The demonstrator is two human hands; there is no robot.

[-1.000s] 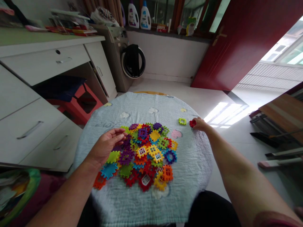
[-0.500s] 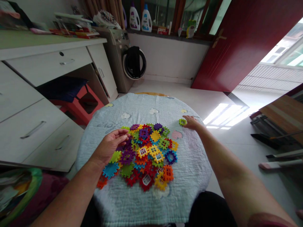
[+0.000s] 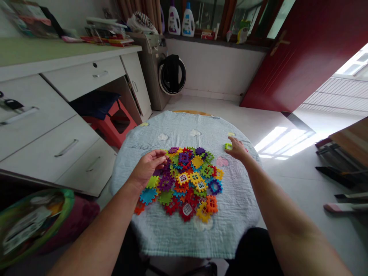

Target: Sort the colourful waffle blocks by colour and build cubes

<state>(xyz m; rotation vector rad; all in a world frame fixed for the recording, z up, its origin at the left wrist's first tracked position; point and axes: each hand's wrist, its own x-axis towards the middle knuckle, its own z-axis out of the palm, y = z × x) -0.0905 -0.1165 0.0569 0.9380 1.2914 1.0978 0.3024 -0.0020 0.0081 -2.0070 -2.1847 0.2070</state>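
A pile of colourful toothed plastic building tiles (image 3: 184, 180) lies on the cloth-covered round table, some with white window-grid inserts. My left hand (image 3: 149, 166) hovers over the pile's left edge, thumb and fingertips drawn together, and no tile shows between them. To the right, apart from the pile, a single lime-green open-centred tile (image 3: 228, 146) lies on the cloth. My right hand (image 3: 238, 148) is beside that tile with its fingers spread, the index finger raised above it and the thumb close to its near side. Whether the thumb touches the tile is unclear.
A pale blue cloth (image 3: 184, 130) covers the table. On the left stand white drawers (image 3: 66, 142), a red stool (image 3: 115, 126) and a bin (image 3: 66, 214). Further back are a washing machine (image 3: 155, 73) with its door ajar and a red door (image 3: 276, 57).
The view has turned slightly left, so everything sits further right in the picture. My right hand's fingers have spread and lifted from the green tile. My left hand stays by the pile.
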